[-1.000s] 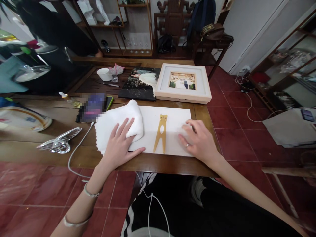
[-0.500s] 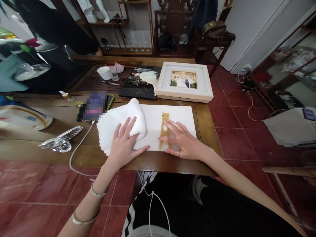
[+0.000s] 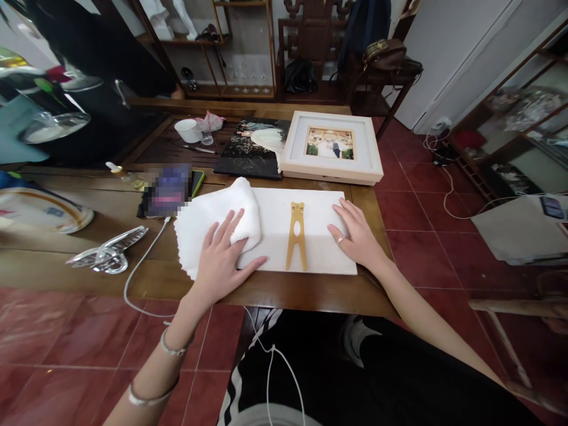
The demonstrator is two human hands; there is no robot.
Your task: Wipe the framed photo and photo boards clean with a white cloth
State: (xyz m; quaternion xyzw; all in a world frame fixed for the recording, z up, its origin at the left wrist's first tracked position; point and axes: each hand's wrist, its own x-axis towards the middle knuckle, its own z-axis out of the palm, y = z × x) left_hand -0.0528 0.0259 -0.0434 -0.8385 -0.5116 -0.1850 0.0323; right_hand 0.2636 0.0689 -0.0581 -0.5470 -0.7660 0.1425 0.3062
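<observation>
A white rectangular board [image 3: 275, 213] lies flat at the table's near edge. On it rests a yellow, flat, cat-shaped piece [image 3: 297, 236] with two long legs and an oval hole; neither hand touches it. My left hand [image 3: 222, 254] is spread over a folded white towel [image 3: 199, 222] that covers the board's left part, with the thumb stretched toward the board's front edge. At the board's right end lies my right hand [image 3: 357, 234], fingers apart and a ring on one finger, holding nothing.
Behind the board are a white-framed picture [image 3: 332, 174] and a dark photo panel [image 3: 242, 157]. To the left lie a phone [image 3: 166, 192], a dropper bottle [image 3: 126, 176], a silver hair claw [image 3: 109, 251] and a white cable [image 3: 142, 269]. A white cup [image 3: 188, 131] stands farther back.
My right hand has moved off the yellow cat-shaped piece, rightward to the board's right end. The piece stays in place, now fully visible. My left hand remains on the towel.
</observation>
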